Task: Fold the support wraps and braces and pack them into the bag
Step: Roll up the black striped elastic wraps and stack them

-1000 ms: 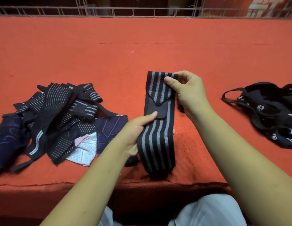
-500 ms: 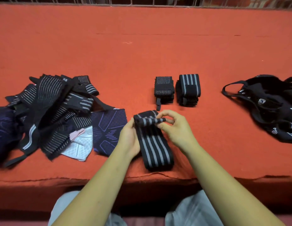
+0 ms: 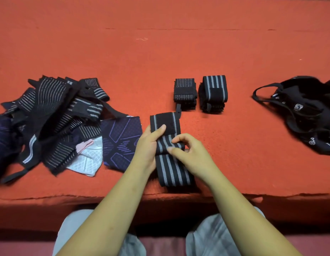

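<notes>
Open red cloth [image 3: 160, 56] ahead, wrap pile [image 3: 55, 115] left, bag [image 3: 306, 115] right

On the table [image 3: 160, 43], a pile of wraps [image 3: 55, 117] lies at the left and a bag [image 3: 304, 111] at the far right, while between them, near the front edge, a wrap [image 3: 171, 170] lies held between the left hand [image 3: 147, 145] and the right hand [image 3: 190, 154], and just behind it sit a folded wrap [image 3: 185, 93] and, beside it on the right, a second folded wrap [image 3: 214, 93].

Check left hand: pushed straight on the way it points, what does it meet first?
Past the striped wrap it holds, the left hand would likely meet the thin-striped folded wrap first; depth is unclear.
</notes>
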`<move>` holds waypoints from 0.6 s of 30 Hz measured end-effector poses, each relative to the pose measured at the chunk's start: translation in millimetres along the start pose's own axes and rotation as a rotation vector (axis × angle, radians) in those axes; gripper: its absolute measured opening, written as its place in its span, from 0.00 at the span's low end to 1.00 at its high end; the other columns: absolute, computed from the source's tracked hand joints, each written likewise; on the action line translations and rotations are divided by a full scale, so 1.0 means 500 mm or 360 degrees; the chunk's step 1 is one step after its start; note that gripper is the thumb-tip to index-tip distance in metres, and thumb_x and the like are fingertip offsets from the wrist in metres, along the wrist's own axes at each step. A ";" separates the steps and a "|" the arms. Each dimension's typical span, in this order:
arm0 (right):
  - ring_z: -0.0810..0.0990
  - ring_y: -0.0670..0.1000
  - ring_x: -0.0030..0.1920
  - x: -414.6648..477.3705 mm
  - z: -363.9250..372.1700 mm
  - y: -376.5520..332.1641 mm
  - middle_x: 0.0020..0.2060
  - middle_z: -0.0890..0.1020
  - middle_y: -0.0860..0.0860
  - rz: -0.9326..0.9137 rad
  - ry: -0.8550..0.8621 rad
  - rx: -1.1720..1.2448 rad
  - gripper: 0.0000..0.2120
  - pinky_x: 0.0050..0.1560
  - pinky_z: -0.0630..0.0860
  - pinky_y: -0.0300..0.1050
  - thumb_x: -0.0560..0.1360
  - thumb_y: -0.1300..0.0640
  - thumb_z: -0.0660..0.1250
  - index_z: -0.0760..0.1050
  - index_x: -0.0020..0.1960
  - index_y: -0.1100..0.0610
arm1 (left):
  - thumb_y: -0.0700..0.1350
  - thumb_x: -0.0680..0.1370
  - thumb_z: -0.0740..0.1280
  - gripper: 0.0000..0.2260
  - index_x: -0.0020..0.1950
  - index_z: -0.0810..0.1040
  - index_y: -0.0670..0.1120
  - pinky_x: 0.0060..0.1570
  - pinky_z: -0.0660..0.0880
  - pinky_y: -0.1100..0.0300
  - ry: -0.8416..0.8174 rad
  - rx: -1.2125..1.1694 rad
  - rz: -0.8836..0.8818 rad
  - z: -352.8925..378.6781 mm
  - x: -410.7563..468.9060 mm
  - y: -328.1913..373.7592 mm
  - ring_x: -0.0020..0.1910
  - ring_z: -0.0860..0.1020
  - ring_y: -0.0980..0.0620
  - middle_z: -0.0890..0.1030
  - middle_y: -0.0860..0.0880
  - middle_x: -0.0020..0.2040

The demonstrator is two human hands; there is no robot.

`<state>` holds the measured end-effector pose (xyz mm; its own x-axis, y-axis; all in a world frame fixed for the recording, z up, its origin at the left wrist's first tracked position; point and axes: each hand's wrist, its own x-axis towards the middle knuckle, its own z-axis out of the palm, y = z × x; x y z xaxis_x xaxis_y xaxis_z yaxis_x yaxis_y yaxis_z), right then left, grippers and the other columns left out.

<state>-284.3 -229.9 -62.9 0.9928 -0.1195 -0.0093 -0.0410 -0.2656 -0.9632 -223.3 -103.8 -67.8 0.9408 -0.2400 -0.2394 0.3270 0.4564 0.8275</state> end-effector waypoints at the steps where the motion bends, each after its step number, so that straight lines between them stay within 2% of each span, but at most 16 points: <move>1: 0.71 0.39 0.30 -0.001 0.003 -0.004 0.35 0.75 0.46 0.0016 0.0058 0.0057 0.06 0.34 0.67 0.39 0.77 0.57 0.70 0.73 0.50 0.55 | 0.39 0.80 0.66 0.16 0.67 0.75 0.37 0.60 0.77 0.38 -0.0049 0.0017 0.0040 0.001 -0.001 0.001 0.54 0.81 0.38 0.80 0.33 0.61; 2: 0.69 0.39 0.29 -0.001 0.006 -0.011 0.34 0.73 0.46 0.0044 0.0143 0.0115 0.08 0.35 0.66 0.39 0.78 0.54 0.68 0.70 0.51 0.56 | 0.40 0.80 0.65 0.17 0.67 0.74 0.37 0.61 0.77 0.40 -0.0096 0.0038 0.0078 0.003 -0.003 0.002 0.55 0.81 0.38 0.80 0.34 0.61; 4: 0.73 0.44 0.35 0.003 0.009 -0.027 0.36 0.74 0.48 0.0080 0.0305 0.0232 0.10 0.41 0.72 0.46 0.80 0.52 0.65 0.65 0.53 0.54 | 0.41 0.80 0.65 0.17 0.68 0.74 0.38 0.60 0.78 0.45 -0.0192 0.0107 0.0138 0.014 -0.013 0.007 0.56 0.81 0.41 0.81 0.37 0.61; 6: 0.81 0.48 0.46 0.008 0.016 -0.038 0.45 0.80 0.49 0.0054 0.0372 0.0281 0.11 0.53 0.77 0.53 0.81 0.49 0.62 0.63 0.58 0.51 | 0.41 0.80 0.64 0.15 0.67 0.74 0.41 0.59 0.78 0.49 -0.0240 0.0185 0.0206 0.025 -0.023 0.014 0.56 0.82 0.44 0.83 0.41 0.59; 8: 0.81 0.49 0.55 0.009 0.024 -0.046 0.55 0.81 0.50 -0.0008 0.0389 0.0254 0.14 0.61 0.76 0.54 0.81 0.49 0.60 0.62 0.64 0.51 | 0.41 0.82 0.64 0.14 0.67 0.74 0.42 0.57 0.79 0.52 -0.0253 0.0203 0.0270 0.035 -0.029 0.025 0.55 0.82 0.46 0.83 0.42 0.58; 10: 0.80 0.48 0.58 0.009 0.025 -0.058 0.57 0.82 0.49 -0.0091 0.0419 0.0287 0.13 0.63 0.75 0.52 0.82 0.56 0.60 0.65 0.65 0.52 | 0.42 0.82 0.64 0.15 0.68 0.73 0.42 0.57 0.78 0.53 -0.0283 0.0177 0.0315 0.042 -0.031 0.035 0.56 0.82 0.46 0.83 0.43 0.59; 12: 0.82 0.49 0.56 0.012 0.014 -0.073 0.54 0.83 0.51 -0.0199 0.0478 0.0385 0.09 0.62 0.76 0.52 0.82 0.61 0.60 0.69 0.62 0.54 | 0.42 0.82 0.64 0.14 0.68 0.73 0.42 0.58 0.78 0.54 -0.0261 0.0189 0.0311 0.053 -0.037 0.042 0.56 0.82 0.48 0.83 0.44 0.58; 15: 0.83 0.51 0.52 0.024 -0.013 -0.095 0.51 0.83 0.55 -0.0349 0.0585 0.0455 0.07 0.58 0.78 0.54 0.81 0.61 0.62 0.70 0.57 0.52 | 0.47 0.82 0.63 0.18 0.69 0.74 0.41 0.64 0.74 0.51 -0.0284 0.0303 0.0214 0.058 -0.045 0.033 0.62 0.80 0.48 0.82 0.44 0.61; 18: 0.82 0.52 0.57 0.036 -0.039 -0.114 0.55 0.82 0.54 -0.0413 0.0576 0.0458 0.12 0.63 0.76 0.58 0.76 0.60 0.63 0.71 0.57 0.48 | 0.53 0.83 0.60 0.21 0.70 0.74 0.41 0.70 0.70 0.44 -0.0393 0.0382 0.0043 0.047 -0.049 0.028 0.65 0.78 0.44 0.80 0.41 0.65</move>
<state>-266.2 -235.6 -3.0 0.8617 -0.4209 0.2832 0.2837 -0.0631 -0.9568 -243.8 -111.9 -38.6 0.8890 -0.4444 -0.1100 0.2445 0.2578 0.9347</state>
